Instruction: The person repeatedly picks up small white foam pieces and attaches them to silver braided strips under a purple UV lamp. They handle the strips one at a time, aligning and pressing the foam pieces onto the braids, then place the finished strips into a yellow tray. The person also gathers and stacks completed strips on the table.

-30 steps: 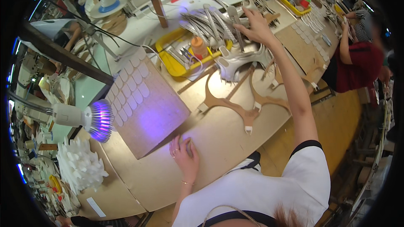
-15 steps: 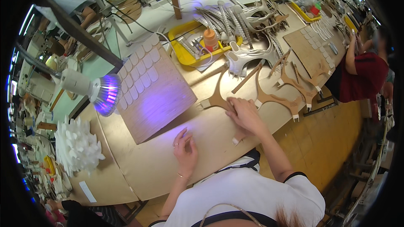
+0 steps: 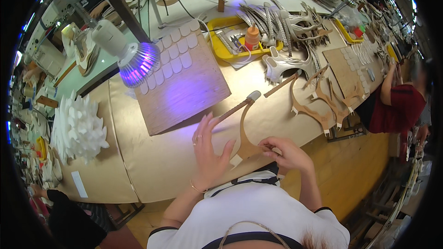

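Note:
A brown, forked shoe upper piece (image 3: 248, 147) lies near the table's front edge, with a long strap (image 3: 233, 111) ending in a pale grey tip (image 3: 253, 96). My right hand (image 3: 291, 155) pinches its right side between thumb and fingers. Spread fingers show on my left hand (image 3: 207, 150), just left of the piece; its fingertips come up to the lower end of the strap, and I cannot tell if they touch it. More brown upper pieces (image 3: 311, 109) lie to the right, beside a loose strap (image 3: 282, 84).
A wooden board (image 3: 203, 87) carries rows of pale rounded pieces under a violet-lit lamp (image 3: 138, 64). White pieces (image 3: 80, 129) are heaped at left. Behind are a yellow tray (image 3: 221, 53) with an orange bottle (image 3: 252, 39) and silver uppers (image 3: 288, 62). A co-worker in red (image 3: 404, 106) stands at right.
My right hand has drawn the brown upper piece nearer to me. My left hand has moved up beside it, its fingers spreading. The view has shifted.

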Motion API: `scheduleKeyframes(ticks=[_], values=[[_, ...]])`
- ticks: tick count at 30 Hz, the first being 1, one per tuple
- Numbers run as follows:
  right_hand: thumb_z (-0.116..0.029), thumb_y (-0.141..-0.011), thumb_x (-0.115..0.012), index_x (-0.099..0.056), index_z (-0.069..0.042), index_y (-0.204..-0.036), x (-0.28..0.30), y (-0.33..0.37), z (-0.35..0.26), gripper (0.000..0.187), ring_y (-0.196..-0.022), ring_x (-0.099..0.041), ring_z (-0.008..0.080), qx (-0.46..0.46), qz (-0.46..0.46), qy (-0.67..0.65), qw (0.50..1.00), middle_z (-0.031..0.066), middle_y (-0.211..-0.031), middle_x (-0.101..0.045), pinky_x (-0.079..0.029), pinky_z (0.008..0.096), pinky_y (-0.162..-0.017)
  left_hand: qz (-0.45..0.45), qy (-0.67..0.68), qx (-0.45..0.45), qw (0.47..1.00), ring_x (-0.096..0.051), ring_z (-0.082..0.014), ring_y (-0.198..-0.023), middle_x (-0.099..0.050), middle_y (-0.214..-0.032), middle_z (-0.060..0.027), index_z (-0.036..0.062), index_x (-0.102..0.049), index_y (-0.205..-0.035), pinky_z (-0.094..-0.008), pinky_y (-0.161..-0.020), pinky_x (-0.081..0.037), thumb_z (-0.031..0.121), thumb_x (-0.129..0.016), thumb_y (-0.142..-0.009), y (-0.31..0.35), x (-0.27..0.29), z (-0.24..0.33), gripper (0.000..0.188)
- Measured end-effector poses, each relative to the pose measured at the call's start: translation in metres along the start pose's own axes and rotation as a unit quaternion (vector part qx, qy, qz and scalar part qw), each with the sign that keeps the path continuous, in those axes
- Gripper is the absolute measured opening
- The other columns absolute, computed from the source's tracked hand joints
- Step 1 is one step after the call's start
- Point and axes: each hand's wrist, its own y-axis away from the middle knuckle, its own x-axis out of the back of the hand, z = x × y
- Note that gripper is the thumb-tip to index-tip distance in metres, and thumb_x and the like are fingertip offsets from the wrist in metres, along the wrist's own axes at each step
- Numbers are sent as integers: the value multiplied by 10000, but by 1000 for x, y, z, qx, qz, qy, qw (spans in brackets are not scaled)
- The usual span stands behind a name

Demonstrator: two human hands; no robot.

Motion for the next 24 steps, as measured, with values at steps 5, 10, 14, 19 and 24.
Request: scheduleKeyframes(ticks=[5, 10, 14, 19, 24], values=[[-58, -871, -623, -588, -4, -1106, 7, -13, -16, 244, -902, -616, 252, 52, -8, 54, 997, 129, -1000, -626, -499, 342, -775, -147, 97, 112, 978, -632, -276, -868, -647, -921, -160, -22, -615, -1099, -354, -774, -475, 181, -660, -852, -32, 8, 3, 323], [-127, -901, -607, -583, 9, -1153, -15, -31, -39, 288, -1003, -601, 262, 83, 202, 229, 949, 151, -1153, -589, -507, 351, -820, -142, 70, 166, 973, -625, -263, -570, -638, -665, -139, -36, -625, -1108, -348, -547, -476, 185, -631, -870, -25, -2, 0, 325], [-206, -882, -618, -600, 36, -1162, -54, -55, -55, 371, -965, -602, 303, 104, 280, 49, 953, 162, -1075, -631, -473, 355, -852, -133, -28, 72, 988, -638, -324, -713, -630, -941, -241, -94, -450, -1289, -387, -618, -493, 160, -644, -829, -5, -16, 11, 560], [-190, -944, -555, -620, 58, -1092, -57, -70, -52, 296, -764, -609, 140, 51, 294, -180, 937, 101, -872, -674, -485, 253, -685, -162, -93, -46, 981, -572, -385, -1016, -363, -1346, -373, -129, -188, -1417, -428, -873, -454, 195, -681, -794, 4, -23, 21, 858], [-199, -979, -504, -628, 25, -1028, -36, -66, -47, 261, -772, -604, 58, -22, 241, -278, 929, 69, -850, -683, -474, 192, -648, -202, -7, -17, 979, -489, -455, -1159, -267, -1432, -352, -39, -227, -1442, -471, -967, -395, 238, -680, -825, 12, -16, 31, 814]])
